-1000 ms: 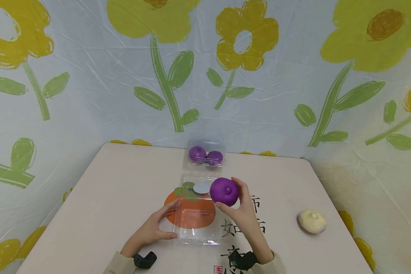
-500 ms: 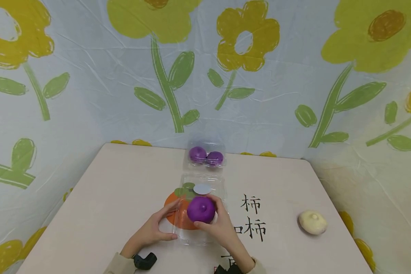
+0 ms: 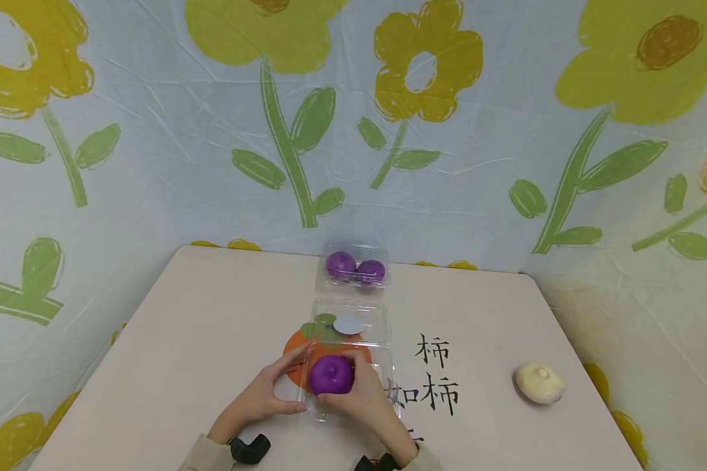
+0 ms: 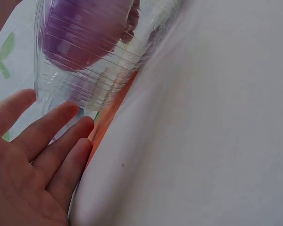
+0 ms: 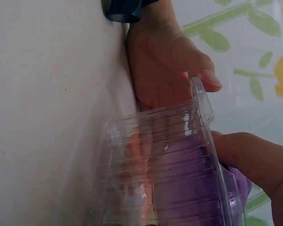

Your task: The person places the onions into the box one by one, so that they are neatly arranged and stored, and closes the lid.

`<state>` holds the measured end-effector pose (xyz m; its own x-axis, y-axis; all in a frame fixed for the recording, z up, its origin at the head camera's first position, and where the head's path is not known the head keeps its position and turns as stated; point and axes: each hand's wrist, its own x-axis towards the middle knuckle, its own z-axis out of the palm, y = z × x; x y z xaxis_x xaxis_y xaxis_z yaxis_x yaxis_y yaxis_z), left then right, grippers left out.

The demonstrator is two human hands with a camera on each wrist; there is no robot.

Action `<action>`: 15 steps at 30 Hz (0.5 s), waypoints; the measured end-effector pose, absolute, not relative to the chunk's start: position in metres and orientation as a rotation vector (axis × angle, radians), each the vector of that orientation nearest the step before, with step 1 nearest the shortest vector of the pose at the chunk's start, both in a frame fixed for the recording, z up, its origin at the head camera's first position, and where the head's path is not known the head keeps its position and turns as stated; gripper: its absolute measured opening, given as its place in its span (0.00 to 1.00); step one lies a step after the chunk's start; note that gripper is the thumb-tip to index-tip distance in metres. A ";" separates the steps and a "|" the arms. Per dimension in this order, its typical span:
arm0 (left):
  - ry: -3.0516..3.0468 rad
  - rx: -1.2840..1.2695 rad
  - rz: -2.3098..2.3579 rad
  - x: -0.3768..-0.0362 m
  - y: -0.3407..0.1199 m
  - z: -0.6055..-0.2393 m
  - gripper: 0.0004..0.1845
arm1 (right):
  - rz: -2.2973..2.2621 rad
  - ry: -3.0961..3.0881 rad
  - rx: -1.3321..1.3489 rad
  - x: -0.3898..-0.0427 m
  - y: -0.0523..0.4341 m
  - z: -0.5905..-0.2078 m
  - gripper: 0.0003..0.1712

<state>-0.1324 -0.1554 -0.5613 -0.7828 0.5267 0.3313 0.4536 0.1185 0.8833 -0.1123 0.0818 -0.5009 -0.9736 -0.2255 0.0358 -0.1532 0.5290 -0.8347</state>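
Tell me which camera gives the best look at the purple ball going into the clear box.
The head view: the purple ball shows whole there, held by the right hand inside the clear box, with the left hand at the box's side. Both wrist views show only a purple blur through the ribbed plastic wall.

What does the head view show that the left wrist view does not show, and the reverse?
Only the head view shows the closed clear plastic box with two purple balls at the far table edge, the cream round ball on the right, and the right hand holding the purple round ball.

Only the left wrist view shows closely the ribbed wall of the open clear plastic box and the straight fingers of the left hand beside it.

Both show that box, the purple ball inside it, the left hand, the table.
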 end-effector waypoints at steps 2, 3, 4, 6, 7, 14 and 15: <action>2.307 1.020 1.775 -0.133 -0.155 -0.562 0.53 | -1.414 2.706 -0.315 -0.114 0.080 -0.502 0.44; 2.306 1.022 1.775 -0.133 -0.155 -0.562 0.53 | -1.399 2.720 -0.307 -0.114 0.080 -0.503 0.44; 2.309 1.031 1.772 -0.133 -0.155 -0.562 0.53 | -1.378 2.737 -0.299 -0.115 0.079 -0.503 0.44; 2.311 1.037 1.769 -0.133 -0.155 -0.562 0.53 | -1.341 2.773 -0.285 -0.115 0.077 -0.503 0.44; 2.306 1.027 1.770 -0.133 -0.155 -0.562 0.53 | -1.328 2.789 -0.285 -0.116 0.077 -0.503 0.44; 2.295 1.008 1.763 -0.134 -0.156 -0.563 0.53 | -1.063 2.971 -0.287 -0.116 0.071 -0.508 0.44; 2.292 1.010 1.762 -0.134 -0.156 -0.563 0.53 | -1.036 2.987 -0.289 -0.116 0.070 -0.508 0.44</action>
